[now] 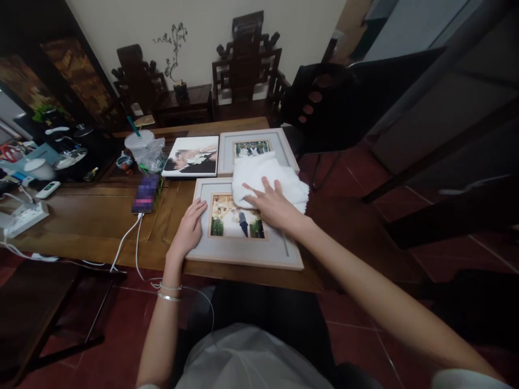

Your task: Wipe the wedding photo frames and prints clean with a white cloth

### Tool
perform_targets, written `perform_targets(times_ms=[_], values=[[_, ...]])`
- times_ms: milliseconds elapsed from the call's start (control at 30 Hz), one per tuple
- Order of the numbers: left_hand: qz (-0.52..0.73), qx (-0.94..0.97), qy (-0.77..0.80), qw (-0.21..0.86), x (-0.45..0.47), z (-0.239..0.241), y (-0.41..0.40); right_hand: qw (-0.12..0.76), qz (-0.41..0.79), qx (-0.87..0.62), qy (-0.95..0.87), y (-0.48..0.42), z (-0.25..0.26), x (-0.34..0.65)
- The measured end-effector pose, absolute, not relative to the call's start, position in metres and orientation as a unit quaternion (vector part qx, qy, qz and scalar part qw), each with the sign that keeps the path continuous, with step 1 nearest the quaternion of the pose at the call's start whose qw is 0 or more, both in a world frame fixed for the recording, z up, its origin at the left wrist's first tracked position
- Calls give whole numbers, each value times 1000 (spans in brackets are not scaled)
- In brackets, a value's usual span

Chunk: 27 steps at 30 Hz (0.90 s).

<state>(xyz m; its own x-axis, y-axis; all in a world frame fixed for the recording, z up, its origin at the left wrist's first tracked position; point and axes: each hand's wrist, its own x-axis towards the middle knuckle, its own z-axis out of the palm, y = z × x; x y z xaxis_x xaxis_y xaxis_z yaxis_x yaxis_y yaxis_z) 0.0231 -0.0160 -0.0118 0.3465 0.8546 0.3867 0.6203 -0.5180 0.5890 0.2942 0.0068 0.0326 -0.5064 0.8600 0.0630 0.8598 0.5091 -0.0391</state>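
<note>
While my left hand (190, 229) rests, fingers close together, on the near frame (235, 252) at its left edge, my right hand (273, 204) sits spread on the white cloth (259, 170) over its upper right. Beyond, on the table (93, 216), there's the far frame (280, 143), partly cloth-covered in my view, a print (197, 162) just left, then dark chairs (247, 65).

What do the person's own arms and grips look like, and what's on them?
The left grip and right grip are ungloved, and both forearms are bare. Two slim, silvery bracelets circle the left wrist; none shows on the right. A pale sleeve edges into view on the right arm.
</note>
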Motion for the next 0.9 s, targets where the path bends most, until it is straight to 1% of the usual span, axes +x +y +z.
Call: perform_targets(times_ms=[133,233,333,467,567,633,700,800,900], values=[[347,799,459,175,25,-11,-17,25,63,-452,-889,-62,46,291],[349,795,463,180,25,-11,-17,-14,104,-387,-916,-112,61,289],[351,787,468,195,25,-9,-18,-29,123,-346,-930,-132,66,277],[364,766,480,226,26,-5,-20,-17,111,-350,-930,-102,53,252],[365,765,479,229,27,-1,-23,5,68,-420,-905,-56,47,231],[372,762,482,222,28,1,-25,5,53,-467,-883,-27,48,216],[388,752,488,213,28,2,-27,-3,45,-484,-874,-8,52,201],[412,735,497,210,28,1,-28,-13,36,-468,-883,-7,57,188],[418,725,505,212,28,0,-28,-23,47,-413,-909,-37,60,194]])
